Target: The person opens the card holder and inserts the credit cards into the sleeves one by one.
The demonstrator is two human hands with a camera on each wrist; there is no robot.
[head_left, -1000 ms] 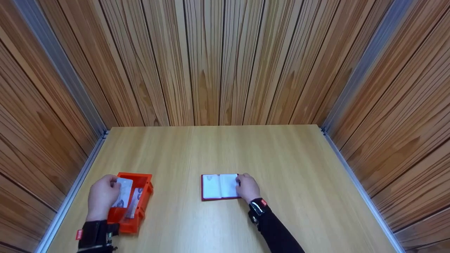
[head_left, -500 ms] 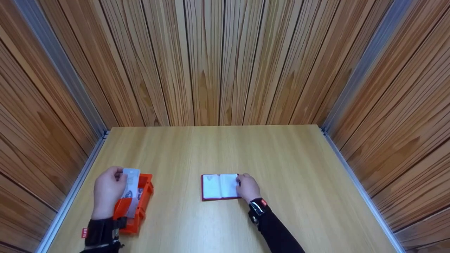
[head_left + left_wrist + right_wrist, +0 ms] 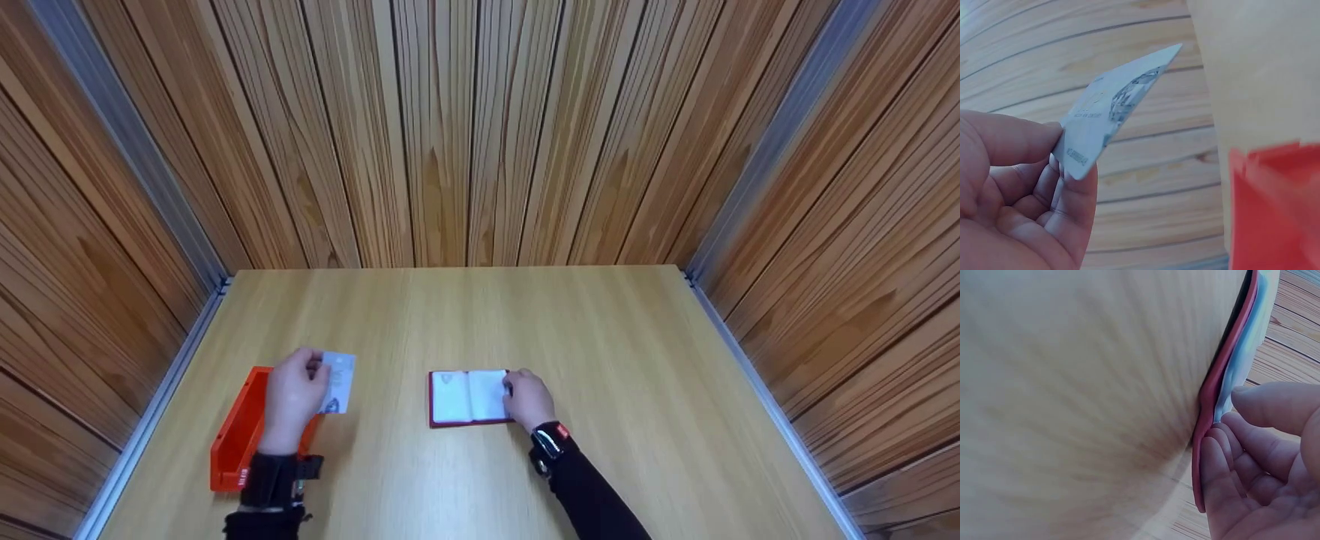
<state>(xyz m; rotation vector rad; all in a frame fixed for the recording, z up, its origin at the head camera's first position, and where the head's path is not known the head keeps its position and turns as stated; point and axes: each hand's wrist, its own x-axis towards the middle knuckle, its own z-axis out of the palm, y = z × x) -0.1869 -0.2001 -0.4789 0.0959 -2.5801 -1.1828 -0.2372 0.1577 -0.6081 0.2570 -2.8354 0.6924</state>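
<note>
My left hand [image 3: 295, 390] pinches a white card [image 3: 341, 384] between thumb and fingers. In the left wrist view the card [image 3: 1092, 112] stands tilted, showing small print and a diamond picture. An orange-red plastic bin [image 3: 234, 446] lies partly hidden under that hand and forearm. At the middle of the table a small red-covered booklet [image 3: 450, 396] lies open on white pages. My right hand [image 3: 531, 401] holds its right edge. Seen from the right wrist, the thumb is at the edge of the pages and the curled fingers [image 3: 1216, 467] are against the red cover [image 3: 1224, 374].
The light wooden table [image 3: 600, 330] is enclosed by wood-plank walls [image 3: 442, 135] at the back and both sides. Metal strips [image 3: 772, 397] run along the side edges. The bin's corner [image 3: 1278, 214] appears at the lower right of the left wrist view.
My left hand has lifted the card out of the bin and carried it right, past the bin's right side. The right hand and the booklet have stayed in place.
</note>
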